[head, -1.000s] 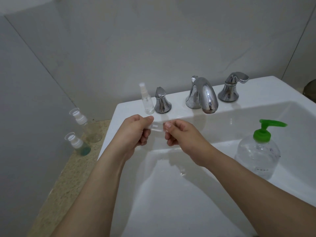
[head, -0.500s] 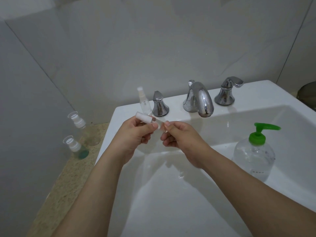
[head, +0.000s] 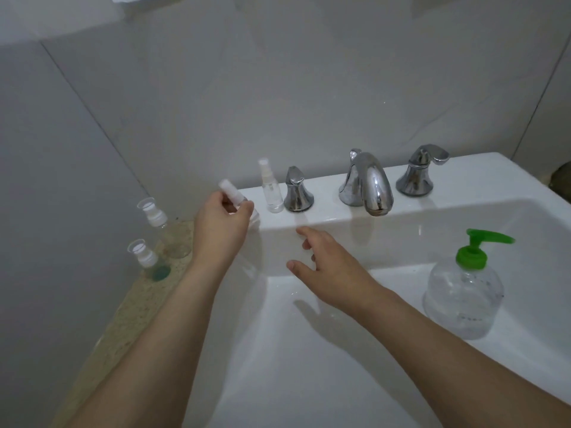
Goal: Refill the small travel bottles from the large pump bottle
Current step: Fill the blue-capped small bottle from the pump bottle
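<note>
at the sink's back ledge, left hand (head: 220, 225) pinches a spray bottle (head: 235, 201); right hand (head: 332, 267) hangs slack.

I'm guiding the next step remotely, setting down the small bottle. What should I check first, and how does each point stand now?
1. Left hand grips spray bottle: ok.
2. Right hand free, open over sink: ok.
3. Held bottle capped: ok, white cap on.
4. Held bottle's fill level: cannot tell, hand hides it.
5. Bare ledge left of standing spray bottle: ok.
6. Pump bottle upright, within reach on sink's right: ok.
</note>
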